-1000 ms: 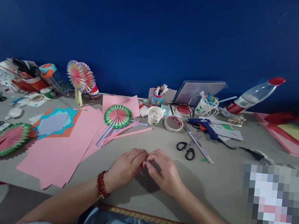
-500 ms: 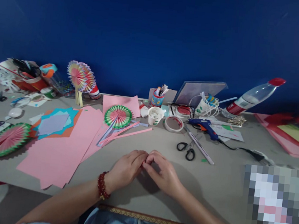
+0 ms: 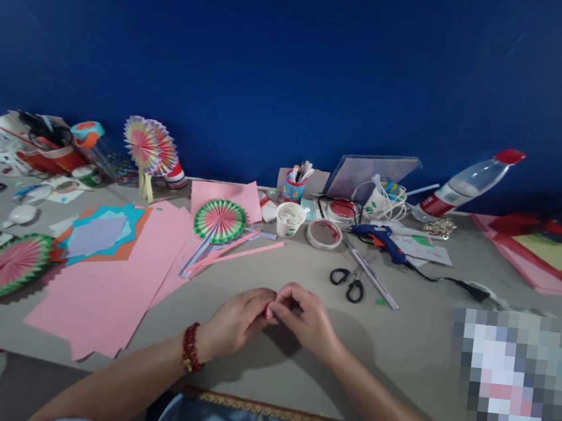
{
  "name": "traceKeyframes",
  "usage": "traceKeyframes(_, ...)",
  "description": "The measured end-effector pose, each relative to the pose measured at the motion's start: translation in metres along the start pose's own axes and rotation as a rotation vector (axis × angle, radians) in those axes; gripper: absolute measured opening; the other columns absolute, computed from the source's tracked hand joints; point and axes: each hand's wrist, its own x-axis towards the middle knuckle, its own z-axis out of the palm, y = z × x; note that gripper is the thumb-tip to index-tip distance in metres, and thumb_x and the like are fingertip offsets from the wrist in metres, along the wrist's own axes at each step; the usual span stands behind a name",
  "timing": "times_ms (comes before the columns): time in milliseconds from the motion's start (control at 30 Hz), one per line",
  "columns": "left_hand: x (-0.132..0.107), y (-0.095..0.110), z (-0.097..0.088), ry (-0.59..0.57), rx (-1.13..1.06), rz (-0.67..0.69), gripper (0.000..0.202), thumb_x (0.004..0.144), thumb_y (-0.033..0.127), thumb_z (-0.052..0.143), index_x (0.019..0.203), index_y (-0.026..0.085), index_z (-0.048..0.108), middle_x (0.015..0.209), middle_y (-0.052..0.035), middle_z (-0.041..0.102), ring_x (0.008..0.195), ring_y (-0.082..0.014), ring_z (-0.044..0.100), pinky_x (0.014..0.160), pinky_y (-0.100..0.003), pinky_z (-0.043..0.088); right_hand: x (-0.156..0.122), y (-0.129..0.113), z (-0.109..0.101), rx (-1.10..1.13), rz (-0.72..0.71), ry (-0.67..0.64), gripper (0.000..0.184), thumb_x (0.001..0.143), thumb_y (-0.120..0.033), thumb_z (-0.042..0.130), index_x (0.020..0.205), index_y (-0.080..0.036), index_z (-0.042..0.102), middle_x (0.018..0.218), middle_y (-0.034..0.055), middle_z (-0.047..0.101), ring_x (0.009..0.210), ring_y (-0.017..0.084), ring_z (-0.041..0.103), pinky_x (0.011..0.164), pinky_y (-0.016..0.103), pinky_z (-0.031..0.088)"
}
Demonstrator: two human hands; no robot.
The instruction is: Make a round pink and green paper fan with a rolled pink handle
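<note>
My left hand and my right hand meet low over the middle of the table, fingertips together. Between them shows a sliver of a small red and pink piece, mostly covered by my fingers; its kind I cannot make out. Both hands are closed around it. Ahead of them lie pink paper strips and a round pleated paper fan in green and pink. Black-handled scissors rest to the right of my right hand, beside a pale utility knife.
Pink paper sheets spread to the left, under blue and orange cut shapes. Along the back stand a paper cup, a tape roll, a blue glue gun with its cord and a tilted plastic bottle. Another pleated fan lies far left.
My fingers have shifted slightly, and more of the small red and pink piece shows between them. The whole view has moved a little; the things on the table stay in place.
</note>
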Motion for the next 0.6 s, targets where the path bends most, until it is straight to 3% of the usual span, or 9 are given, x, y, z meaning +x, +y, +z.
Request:
traceKeyframes(267,0.002,-0.005,0.0,0.037,-0.087,-0.091,0.025,0.101,0.035,0.047,0.112,0.016,0.059,0.109,-0.0118,0.068,0.101,-0.0216,0.062,0.091,-0.033,0.049,-0.001,-0.001,-0.001,-0.094,-0.067,0.002,0.023,0.097,-0.045,0.055,0.092,-0.023,0.057,0.077,-0.0004,0.066,0.07,0.015,0.061,0.067,0.025,0.045)
traceKeyframes(600,0.005,-0.004,-0.005,-0.034,-0.061,-0.109,0.028,0.102,0.037,0.045,0.11,0.015,0.06,0.106,-0.0112,0.068,0.097,-0.0205,0.063,0.089,-0.03,0.048,0.006,0.011,-0.005,-0.006,0.007,-0.061,0.031,0.088,-0.051,0.065,0.086,-0.021,0.059,0.066,-0.0036,0.055,0.059,0.012,0.05,0.057,0.024,0.04)
